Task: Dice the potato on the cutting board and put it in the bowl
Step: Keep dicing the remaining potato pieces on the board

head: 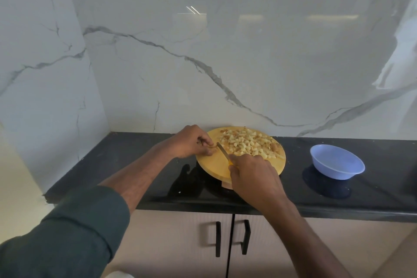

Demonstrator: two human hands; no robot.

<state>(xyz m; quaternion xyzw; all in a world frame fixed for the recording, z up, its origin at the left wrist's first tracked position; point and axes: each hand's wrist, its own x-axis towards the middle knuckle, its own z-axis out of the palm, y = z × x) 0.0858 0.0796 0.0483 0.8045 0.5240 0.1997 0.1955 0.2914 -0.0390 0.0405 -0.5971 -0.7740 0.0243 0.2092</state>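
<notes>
While right hand [252, 176] grips one knife [223, 152], left hand [191, 142] pinches one potato strip [212, 146]

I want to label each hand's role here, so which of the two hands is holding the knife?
The right hand, nearer the blue bowl, grips the yellow-handled knife; the left hand pinches a small potato piece.
</notes>
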